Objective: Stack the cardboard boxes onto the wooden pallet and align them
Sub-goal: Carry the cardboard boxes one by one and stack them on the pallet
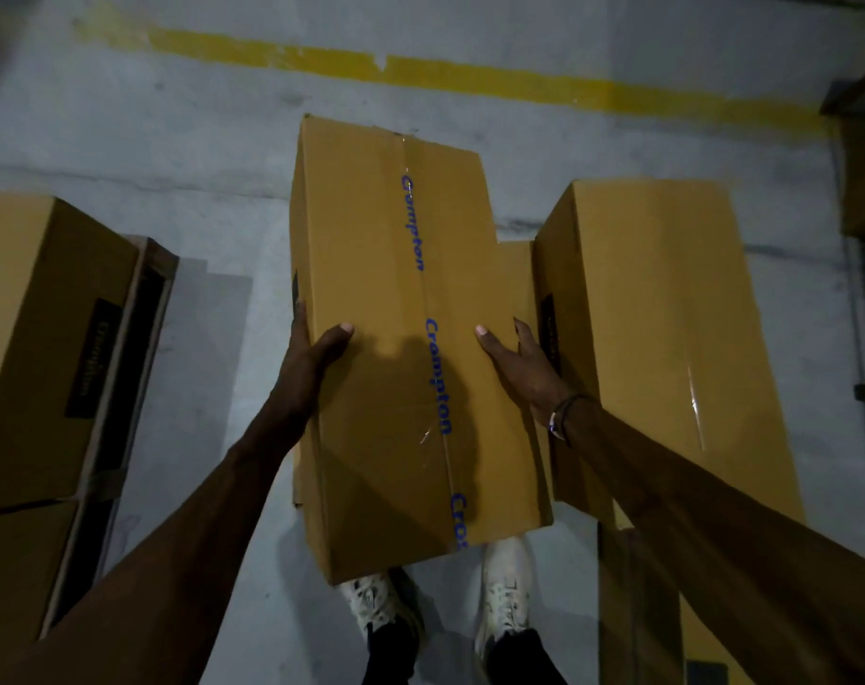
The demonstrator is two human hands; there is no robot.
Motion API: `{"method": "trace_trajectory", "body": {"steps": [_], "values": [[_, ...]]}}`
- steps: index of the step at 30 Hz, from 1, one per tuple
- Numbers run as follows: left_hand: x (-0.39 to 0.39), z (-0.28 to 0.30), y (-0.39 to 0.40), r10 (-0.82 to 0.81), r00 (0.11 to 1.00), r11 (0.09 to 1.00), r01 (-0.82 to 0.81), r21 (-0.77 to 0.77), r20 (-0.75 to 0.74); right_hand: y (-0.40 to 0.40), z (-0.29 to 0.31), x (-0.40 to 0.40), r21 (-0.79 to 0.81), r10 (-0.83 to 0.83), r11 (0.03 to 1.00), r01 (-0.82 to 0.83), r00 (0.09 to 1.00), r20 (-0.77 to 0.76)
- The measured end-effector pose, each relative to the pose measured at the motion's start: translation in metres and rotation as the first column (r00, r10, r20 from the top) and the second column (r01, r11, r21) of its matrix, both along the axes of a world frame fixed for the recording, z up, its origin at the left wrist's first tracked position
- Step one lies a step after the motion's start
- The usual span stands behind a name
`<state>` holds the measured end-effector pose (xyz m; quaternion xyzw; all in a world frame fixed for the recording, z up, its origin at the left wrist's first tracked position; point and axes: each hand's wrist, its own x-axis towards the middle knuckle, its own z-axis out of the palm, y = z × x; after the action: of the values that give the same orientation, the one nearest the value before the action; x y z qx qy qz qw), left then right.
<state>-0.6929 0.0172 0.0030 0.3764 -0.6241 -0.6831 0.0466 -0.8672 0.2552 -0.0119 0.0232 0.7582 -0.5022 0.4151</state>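
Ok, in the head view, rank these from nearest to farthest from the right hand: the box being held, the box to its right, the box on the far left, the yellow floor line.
1. Held box: gripped by the right hand.
2. Right box: just beside the hand.
3. Left box: across, on the pallet.
4. Yellow floor line: far ahead.

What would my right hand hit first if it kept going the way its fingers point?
The right hand grips the held box, fingers pointing forward along its side. Straight on, the narrow gap by the right box looks free; depth is unclear.
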Motion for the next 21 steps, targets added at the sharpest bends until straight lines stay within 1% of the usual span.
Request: {"method": "trace_trajectory", "body": {"steps": [3,5,10,15,18,21], "values": [[0.006,0.041,-0.005,0.059,0.996,0.998,-0.058,0.019,-0.063,-0.004,0.036,-0.002,-0.037,0.029,0.999,-0.030,0.999,-0.034],[0.012,0.074,-0.008,0.108,0.990,0.994,-0.104,0.038,-0.096,-0.009,0.072,-0.001,-0.051,0.053,0.997,-0.057,0.996,-0.072],[0.031,0.178,-0.006,0.274,0.949,0.959,-0.258,0.115,-0.156,-0.015,0.162,-0.007,-0.129,0.086,0.986,-0.105,0.986,-0.146],[0.060,0.287,-0.008,0.349,0.912,0.934,-0.320,0.160,-0.215,-0.034,0.288,0.010,-0.183,0.140,0.966,-0.181,0.966,-0.217],[0.083,0.353,-0.004,0.420,0.878,0.905,-0.388,0.173,-0.228,-0.041,0.356,0.029,-0.211,0.171,0.951,-0.225,0.954,-0.247],[0.111,0.407,-0.001,0.492,0.846,0.868,-0.458,0.191,-0.206,-0.051,0.417,0.051,-0.256,0.208,0.926,-0.276,0.942,-0.265]]}}
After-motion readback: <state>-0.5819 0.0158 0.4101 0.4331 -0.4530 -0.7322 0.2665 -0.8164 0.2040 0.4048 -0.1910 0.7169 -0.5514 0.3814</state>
